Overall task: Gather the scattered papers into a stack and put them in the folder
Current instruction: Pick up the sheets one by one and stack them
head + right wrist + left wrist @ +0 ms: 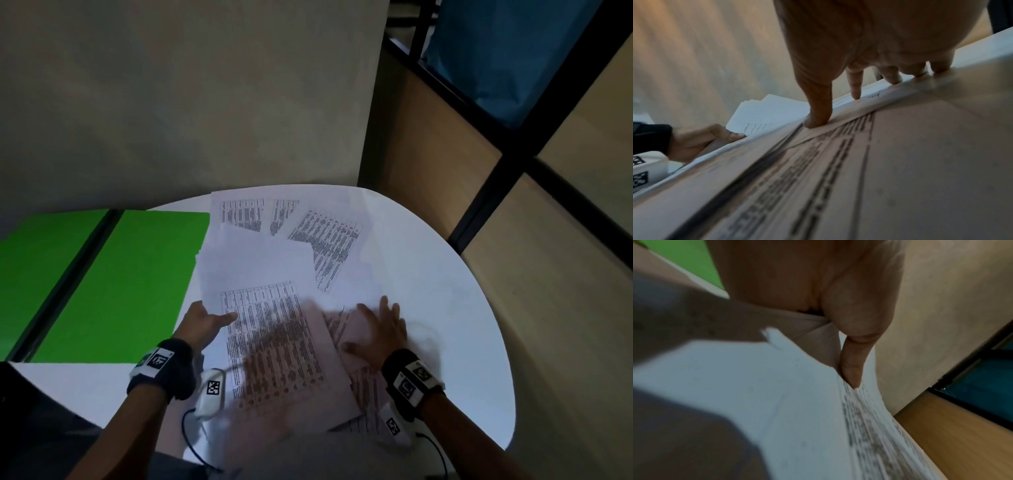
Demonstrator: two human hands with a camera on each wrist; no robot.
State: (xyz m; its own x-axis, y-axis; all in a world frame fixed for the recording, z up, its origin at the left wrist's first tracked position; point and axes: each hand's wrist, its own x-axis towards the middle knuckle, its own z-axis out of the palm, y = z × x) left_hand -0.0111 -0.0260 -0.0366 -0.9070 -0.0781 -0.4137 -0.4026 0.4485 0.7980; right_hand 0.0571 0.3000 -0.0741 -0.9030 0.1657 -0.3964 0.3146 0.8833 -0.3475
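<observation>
Left hand pinches a sheaf of papers; right hand lies flat, fingers spread, on sheets beside it.

More sheets fan out far across the table; green folder lies open at left. Loosely pinched, the uneven sheaf may splay or slide off the near edge.

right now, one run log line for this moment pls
phase: gathering | left hand: grips papers edge | right hand: flat on sheets | folder: open, empty | table
</observation>
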